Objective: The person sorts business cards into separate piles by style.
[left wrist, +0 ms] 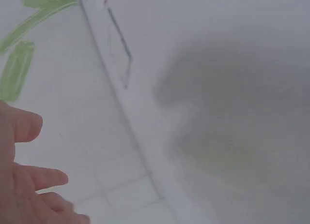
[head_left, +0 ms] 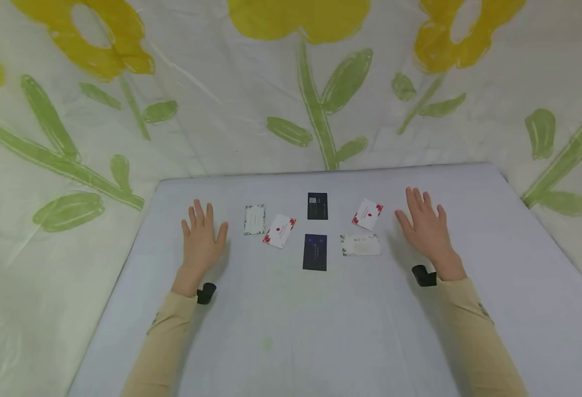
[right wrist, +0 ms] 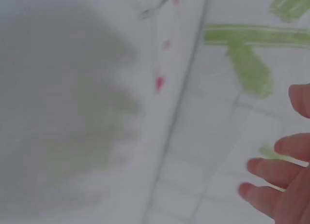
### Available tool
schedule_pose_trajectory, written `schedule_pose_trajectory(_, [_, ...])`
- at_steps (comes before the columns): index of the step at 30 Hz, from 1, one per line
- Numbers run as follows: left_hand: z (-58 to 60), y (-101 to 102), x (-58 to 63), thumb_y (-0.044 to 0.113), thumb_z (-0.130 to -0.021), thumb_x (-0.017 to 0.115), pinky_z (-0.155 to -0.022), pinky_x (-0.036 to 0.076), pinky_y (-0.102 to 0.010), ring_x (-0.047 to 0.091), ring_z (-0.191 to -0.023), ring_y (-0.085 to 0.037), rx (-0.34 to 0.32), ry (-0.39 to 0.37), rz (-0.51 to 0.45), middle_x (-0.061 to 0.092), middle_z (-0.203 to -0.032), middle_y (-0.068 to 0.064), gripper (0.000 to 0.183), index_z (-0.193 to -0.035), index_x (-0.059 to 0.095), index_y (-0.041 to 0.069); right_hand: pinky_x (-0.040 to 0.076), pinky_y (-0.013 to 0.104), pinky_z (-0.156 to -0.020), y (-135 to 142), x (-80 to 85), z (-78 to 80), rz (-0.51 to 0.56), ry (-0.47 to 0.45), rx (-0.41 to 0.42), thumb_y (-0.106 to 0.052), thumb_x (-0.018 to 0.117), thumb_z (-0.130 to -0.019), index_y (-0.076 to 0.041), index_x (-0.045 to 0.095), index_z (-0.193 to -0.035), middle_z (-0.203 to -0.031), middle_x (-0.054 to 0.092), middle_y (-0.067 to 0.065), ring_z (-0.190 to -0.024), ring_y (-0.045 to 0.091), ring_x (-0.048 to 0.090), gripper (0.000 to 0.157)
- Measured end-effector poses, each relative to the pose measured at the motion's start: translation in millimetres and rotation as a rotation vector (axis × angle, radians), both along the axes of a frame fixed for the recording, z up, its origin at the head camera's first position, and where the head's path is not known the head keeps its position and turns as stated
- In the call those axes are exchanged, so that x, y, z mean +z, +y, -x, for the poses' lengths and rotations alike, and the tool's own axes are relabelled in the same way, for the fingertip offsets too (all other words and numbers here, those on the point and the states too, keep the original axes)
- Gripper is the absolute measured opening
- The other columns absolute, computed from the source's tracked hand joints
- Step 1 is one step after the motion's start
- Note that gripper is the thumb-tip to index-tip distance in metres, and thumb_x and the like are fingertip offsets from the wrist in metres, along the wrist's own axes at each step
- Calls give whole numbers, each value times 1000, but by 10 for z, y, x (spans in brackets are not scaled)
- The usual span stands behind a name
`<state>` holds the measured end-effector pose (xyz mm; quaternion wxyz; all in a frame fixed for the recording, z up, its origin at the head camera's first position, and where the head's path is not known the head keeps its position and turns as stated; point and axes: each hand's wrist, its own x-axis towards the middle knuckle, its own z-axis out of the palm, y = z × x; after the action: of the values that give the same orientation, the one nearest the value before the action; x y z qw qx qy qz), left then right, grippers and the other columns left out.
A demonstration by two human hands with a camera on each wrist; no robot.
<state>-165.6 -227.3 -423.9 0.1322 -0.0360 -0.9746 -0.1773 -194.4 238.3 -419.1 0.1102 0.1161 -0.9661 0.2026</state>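
Observation:
Six small cards lie between my hands on the table. My left hand (head_left: 201, 245), fingers spread and straight, holds nothing and is nearest a white card with a leafy border (head_left: 255, 220). Beside that lies a tilted white card with red flowers (head_left: 279, 231). In the middle are a black card with a QR code (head_left: 318, 206) and a dark blue card (head_left: 315, 252). My right hand (head_left: 427, 229), also spread and holding nothing, is nearest a second red-flowered card (head_left: 368, 214) and a sideways leafy card (head_left: 361, 245). In the wrist views, shadows fall on the tabletop.
The pale table (head_left: 291, 331) has its far edge just past the cards. Behind it hangs a white sheet (head_left: 211, 110) painted with yellow flowers and green stems. A black wrist camera (head_left: 206, 293) sits on my left wrist, another black camera (head_left: 423, 275) on my right.

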Motion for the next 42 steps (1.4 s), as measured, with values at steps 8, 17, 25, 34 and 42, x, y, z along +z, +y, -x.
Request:
schedule_pose_trajectory(8, [-3,342,235,21,-89,48,-58,46,-39,58,-69,-26,-39,123,-111,64,-82,-15,29,-100,60,-2,43,40,-63,-616,289,317,229,162,226,-13,49,-89,3,61,-102,-81,64,12,-56,20,55,24])
schedule_pose_trajectory(17, [48,939,98,22,-86,55,-60,45,-33,54,-75,-23,-68,-230,-46,59,-88,-15,29,-97,59,-4,43,35,-78,-1373,52,675,174,-243,574,-11,51,-89,1,59,-107,-99,59,9,-86,18,53,23])
schedule_pose_trajectory(25, [64,1229,-110,28,-83,60,-56,43,-38,49,-71,-26,-37,-268,0,49,-79,-14,33,-84,53,-4,34,37,-93,-1725,-191,722,-8,-221,629,-6,54,-87,1,54,-116,-116,52,12,-109,24,45,30])
schedule_pose_trajectory(34, [102,1417,-236,35,-78,65,-62,46,-39,46,-86,-32,39,-208,7,47,-89,-21,44,-85,54,-7,24,37,-100,-1842,-267,664,-17,-248,674,-1,53,-85,4,41,-127,-129,41,18,-121,29,34,44])
schedule_pose_trajectory(42, [109,1460,-231,34,-77,67,-61,45,-39,47,-84,-31,37,-213,81,48,-89,-22,46,-91,53,-8,27,37,-99,-1860,-305,635,-49,-231,669,-3,54,-85,2,44,-124,-126,45,16,-118,28,38,41])
